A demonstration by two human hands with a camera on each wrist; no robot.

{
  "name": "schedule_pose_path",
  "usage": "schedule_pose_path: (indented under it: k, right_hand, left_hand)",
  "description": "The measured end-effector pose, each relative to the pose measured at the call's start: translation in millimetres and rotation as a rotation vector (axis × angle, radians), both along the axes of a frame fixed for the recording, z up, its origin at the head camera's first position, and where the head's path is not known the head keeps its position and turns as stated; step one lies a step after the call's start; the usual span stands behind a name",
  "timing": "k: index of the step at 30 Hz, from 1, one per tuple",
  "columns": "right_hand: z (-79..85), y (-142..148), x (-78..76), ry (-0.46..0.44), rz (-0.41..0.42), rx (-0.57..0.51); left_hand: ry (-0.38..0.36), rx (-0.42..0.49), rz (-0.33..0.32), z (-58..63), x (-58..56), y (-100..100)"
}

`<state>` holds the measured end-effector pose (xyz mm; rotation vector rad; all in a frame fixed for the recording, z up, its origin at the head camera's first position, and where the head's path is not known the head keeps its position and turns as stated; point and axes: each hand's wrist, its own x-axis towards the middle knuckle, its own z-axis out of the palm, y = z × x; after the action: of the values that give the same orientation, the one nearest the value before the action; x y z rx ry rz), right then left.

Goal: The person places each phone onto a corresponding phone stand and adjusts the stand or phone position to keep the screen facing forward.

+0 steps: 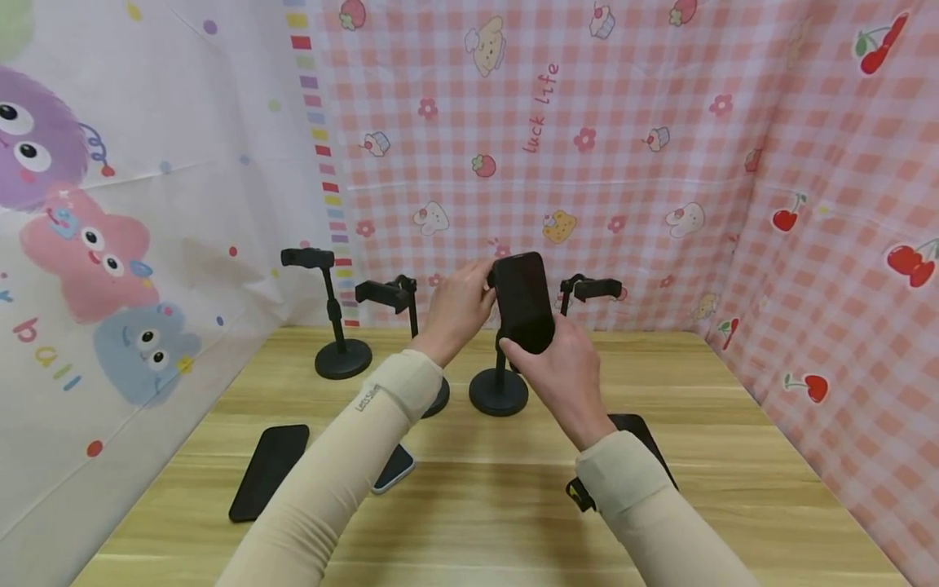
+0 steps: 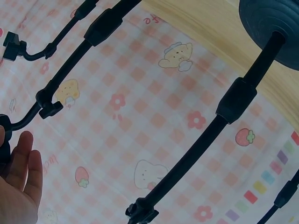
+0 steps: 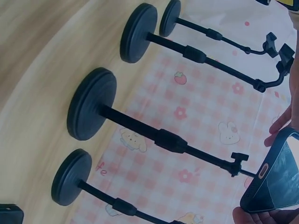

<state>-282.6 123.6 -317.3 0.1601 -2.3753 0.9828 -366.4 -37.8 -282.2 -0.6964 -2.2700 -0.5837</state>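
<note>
In the head view a dark smartphone (image 1: 524,297) stands nearly upright, screen toward me, at the top of a black phone stand (image 1: 499,393). My right hand (image 1: 563,365) grips the phone by its lower end, with the thumb along the lower left edge. At the phone's upper left edge, my left hand (image 1: 460,308) holds the stand's clamp. The left wrist view shows that hand (image 2: 21,186) around the black clamp (image 2: 4,144), fingers extending past it. In the right wrist view the phone (image 3: 280,175) rests in the right-hand fingers (image 3: 266,217).
Similar black stands are at far left (image 1: 342,359), behind my left forearm (image 1: 385,293) and to the right (image 1: 596,289). A black phone (image 1: 271,471) lies left, a dark-blue phone (image 1: 394,468) beside my left sleeve. Another black phone (image 1: 637,430) is partly under my right forearm. Patterned cloth hangs behind.
</note>
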Motion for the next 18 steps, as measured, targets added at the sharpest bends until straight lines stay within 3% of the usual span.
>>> schedule_pose_path:
  k: [18]
  right_hand:
    - [17.5, -8, -14.0, -0.008, 0.039, -0.077]
  left_hand:
    - [0.076, 0.04, -0.053, -2.4, -1.1, 0]
